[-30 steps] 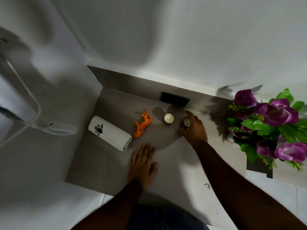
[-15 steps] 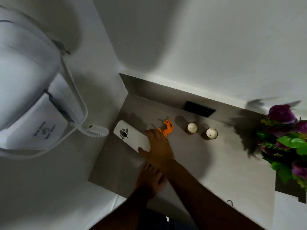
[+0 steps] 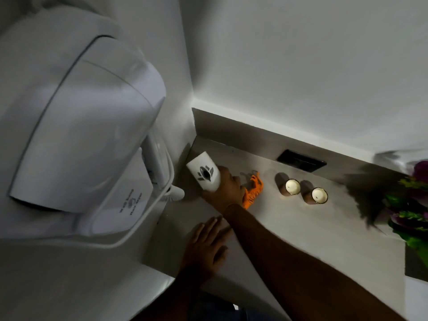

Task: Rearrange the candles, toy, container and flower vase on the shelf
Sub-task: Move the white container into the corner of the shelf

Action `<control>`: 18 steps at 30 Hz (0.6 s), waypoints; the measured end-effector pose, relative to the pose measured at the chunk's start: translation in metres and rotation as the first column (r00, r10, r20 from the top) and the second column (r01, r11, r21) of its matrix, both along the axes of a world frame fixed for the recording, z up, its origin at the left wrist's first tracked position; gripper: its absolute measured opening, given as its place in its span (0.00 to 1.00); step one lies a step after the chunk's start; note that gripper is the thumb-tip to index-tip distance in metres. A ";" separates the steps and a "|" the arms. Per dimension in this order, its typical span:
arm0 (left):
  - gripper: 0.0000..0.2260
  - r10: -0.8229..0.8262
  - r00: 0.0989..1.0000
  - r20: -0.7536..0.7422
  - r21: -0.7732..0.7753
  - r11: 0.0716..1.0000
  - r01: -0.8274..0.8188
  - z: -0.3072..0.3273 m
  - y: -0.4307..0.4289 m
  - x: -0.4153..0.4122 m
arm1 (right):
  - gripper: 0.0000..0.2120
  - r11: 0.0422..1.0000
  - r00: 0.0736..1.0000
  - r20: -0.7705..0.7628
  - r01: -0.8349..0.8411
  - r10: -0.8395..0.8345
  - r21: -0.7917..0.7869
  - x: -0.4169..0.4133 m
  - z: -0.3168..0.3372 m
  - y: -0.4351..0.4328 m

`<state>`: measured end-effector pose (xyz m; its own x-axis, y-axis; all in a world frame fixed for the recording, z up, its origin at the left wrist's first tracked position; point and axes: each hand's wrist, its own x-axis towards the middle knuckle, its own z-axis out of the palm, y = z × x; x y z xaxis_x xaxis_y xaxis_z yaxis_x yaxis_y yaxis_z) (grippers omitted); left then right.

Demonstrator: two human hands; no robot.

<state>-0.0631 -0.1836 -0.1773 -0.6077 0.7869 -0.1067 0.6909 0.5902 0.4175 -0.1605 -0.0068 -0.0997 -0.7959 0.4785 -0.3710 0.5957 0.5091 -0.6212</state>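
My right hand (image 3: 225, 189) clasps the white container (image 3: 205, 173) at centre-left of frame, apparently to stand it on the shelf (image 3: 312, 232). My left hand (image 3: 206, 247) lies spread flat below, likely bracing.

Two candles (image 3: 292, 186) (image 3: 319, 195), one toy (image 3: 253, 189), one container (image 3: 203, 173), one flower vase (image 3: 414, 205).

Right hand (image 3: 225, 193) gripping white container (image 3: 203, 173), orange toy (image 3: 253, 189) beside, left hand (image 3: 206, 246) flat on shelf (image 3: 312, 239)
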 end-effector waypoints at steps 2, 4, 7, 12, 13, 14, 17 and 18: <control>0.29 0.032 0.999 -0.009 -0.027 0.999 -0.033 -0.001 -0.006 -0.010 | 0.42 0.997 0.993 -0.088 0.078 -0.079 -0.016 -0.013 0.004 0.008; 0.29 0.034 0.998 -0.048 -0.051 0.998 -0.037 -0.004 -0.011 -0.019 | 0.41 0.992 0.980 -0.155 0.122 -0.127 -0.040 -0.028 0.008 0.015; 0.28 0.174 0.980 -0.096 -0.075 0.980 -0.182 -0.007 -0.019 -0.037 | 0.37 0.973 0.954 -0.206 0.195 -0.217 -0.122 -0.046 0.007 0.024; 0.29 0.280 0.950 -0.140 -0.121 0.947 -0.297 -0.011 -0.027 -0.061 | 0.40 0.963 0.924 -0.304 0.176 -0.234 -0.205 -0.056 -0.006 0.023; 0.29 0.265 0.954 -0.140 -0.122 0.952 -0.282 -0.012 -0.027 -0.062 | 0.41 0.961 0.917 -0.326 0.162 -0.231 -0.225 -0.056 -0.009 0.021; 0.29 0.261 0.955 -0.137 -0.122 0.953 -0.278 -0.013 -0.028 -0.062 | 0.43 0.956 0.907 -0.351 0.148 -0.233 -0.252 -0.057 -0.013 0.019; 0.29 0.312 0.938 -0.152 -0.133 0.934 -0.332 -0.016 -0.021 -0.059 | 0.44 0.949 0.877 -0.407 0.147 -0.256 -0.280 -0.060 -0.020 0.014; 0.28 0.335 0.930 -0.153 -0.138 0.925 -0.355 -0.016 -0.018 -0.057 | 0.44 0.949 0.869 -0.420 0.154 -0.262 -0.275 -0.063 -0.022 0.013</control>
